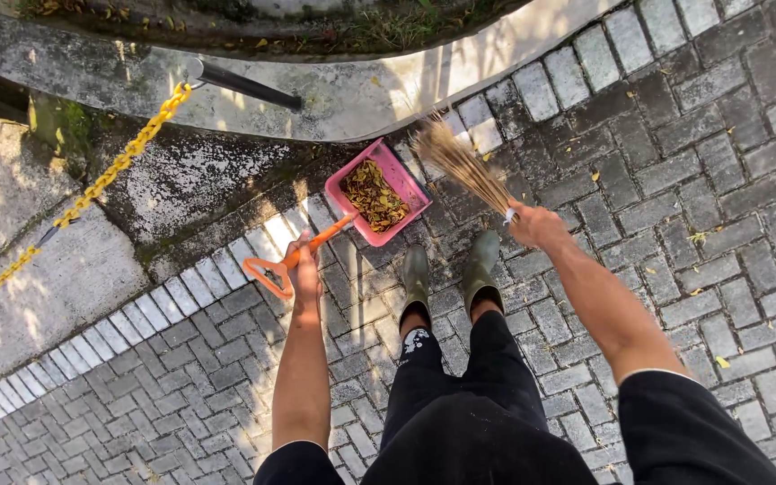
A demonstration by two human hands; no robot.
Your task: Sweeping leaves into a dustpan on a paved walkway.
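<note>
- We see one pink dustpan [392, 182] resting on the paving just ahead of our feet, its tray holding a heap of dry brown leaves [374, 195] and its open mouth turned towards the curb.
- Our left hand [304, 260] is closed around the single orange handle [303, 254] of the dustpan, near the looped grip at its end.
- Our right hand [534, 224] is closed around the bound end of one straw broom [462, 164], whose bristles fan out up and to the left, their tips just beside the upper right corner of the dustpan.
- We count two dark green rubber boots [480, 267], side by side just below the dustpan, between our two arms.
- One yellow chain [105, 184] runs slantwise across the left side, rising to one dark metal post [249, 87] that leans over the curb, well apart from the dustpan.
- A pale, curved concrete curb [334, 94] stands directly behind the dustpan; soil and plant litter lie above it.
- A few yellow leaves lie scattered over the paving at right.
- The ground is grey interlocking paving bricks [675, 207], edged by a row of lighter bricks along a stained concrete strip, outdoors in dappled sunlight.
</note>
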